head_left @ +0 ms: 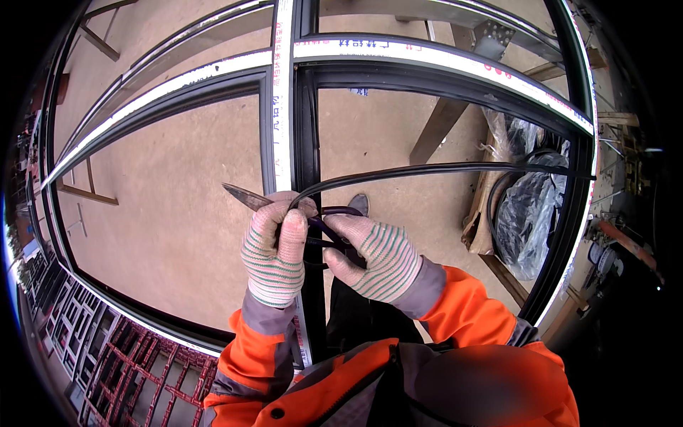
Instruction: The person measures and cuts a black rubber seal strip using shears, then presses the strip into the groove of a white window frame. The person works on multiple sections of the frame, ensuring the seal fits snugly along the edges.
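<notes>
Gripping the scissors with the right hand, a person in orange sleeves works just above the middle post of a large frame, which is faced with white film. The right hand is to the right of this post, and its thumb and fingers are closed around the dark handles. The pointed blade comes out on the left of the post, passing behind the left hand; whether the two blades are apart, one cannot tell.

The left hand is over the post itself. Its thumb and bent fingers are pinching a black strip, and from there the strip runs in a gentle curve to the right of the post, as far as the outer side of the frame. Both hands wear pale gloves with green stripes.

Well to the right of the post, clear plastic wrapping lies beyond the strip's near side, beside a brown board edge. One shoe shows near the post, on its right. Far to its lower left are red lattice pieces
</notes>
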Motion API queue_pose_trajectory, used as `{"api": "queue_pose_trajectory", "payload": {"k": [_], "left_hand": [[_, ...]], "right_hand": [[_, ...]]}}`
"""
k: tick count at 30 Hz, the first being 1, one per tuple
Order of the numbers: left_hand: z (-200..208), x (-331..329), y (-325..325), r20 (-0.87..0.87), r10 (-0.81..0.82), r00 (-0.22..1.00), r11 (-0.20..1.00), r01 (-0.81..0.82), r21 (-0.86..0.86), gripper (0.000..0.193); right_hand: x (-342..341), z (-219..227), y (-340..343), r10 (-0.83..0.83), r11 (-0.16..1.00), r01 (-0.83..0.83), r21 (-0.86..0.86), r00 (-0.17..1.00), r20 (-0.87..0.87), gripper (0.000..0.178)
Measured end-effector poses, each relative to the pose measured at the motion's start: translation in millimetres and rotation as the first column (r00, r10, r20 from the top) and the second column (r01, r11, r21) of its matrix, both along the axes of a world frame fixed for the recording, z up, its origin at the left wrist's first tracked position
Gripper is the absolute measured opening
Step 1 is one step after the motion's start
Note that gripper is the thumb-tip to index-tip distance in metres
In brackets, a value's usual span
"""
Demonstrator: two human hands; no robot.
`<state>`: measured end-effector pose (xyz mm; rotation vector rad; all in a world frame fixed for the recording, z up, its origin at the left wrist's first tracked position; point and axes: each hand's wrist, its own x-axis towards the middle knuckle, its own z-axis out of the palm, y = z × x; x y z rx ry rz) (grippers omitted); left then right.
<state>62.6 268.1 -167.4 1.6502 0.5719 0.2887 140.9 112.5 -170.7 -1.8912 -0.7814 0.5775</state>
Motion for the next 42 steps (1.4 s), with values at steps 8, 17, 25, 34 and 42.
{"api": "queue_pose_trajectory", "payload": {"k": [8,17,25,34,42], "left_hand": [[-16.1,-6.7,4.1,0.049,0.047,0.998,0.993,-0.052,0.105,0.021],[-19.2,-4.6,5.1,0.083,0.061,0.995,0.993,-0.069,0.094,0.010],[-20.7,-4.3,7.0,0.084,0.009,0.996,0.987,-0.022,0.159,0.021],[-18.8,-5.1,5.9,0.070,0.027,0.997,0.994,-0.034,0.107,0.021],[-16.4,-3.3,4.9,0.062,0.082,0.995,0.994,-0.087,0.070,0.011]], "right_hand": [[24.2,-55.2,14.8,-0.468,0.882,0.424,-0.208,0.845,-0.259,0.025],[69.5,-84.9,80.4,-0.390,0.914,0.304,-0.268,0.839,-0.378,0.048],[68.2,-80.5,87.9,-0.391,0.908,0.306,-0.286,0.866,-0.313,0.039],[83.1,-97.6,89.4,-0.364,0.931,0.321,-0.172,0.821,-0.440,0.041],[86.1,-104.1,92.1,-0.359,0.932,0.311,-0.186,0.854,-0.375,0.040]]}}
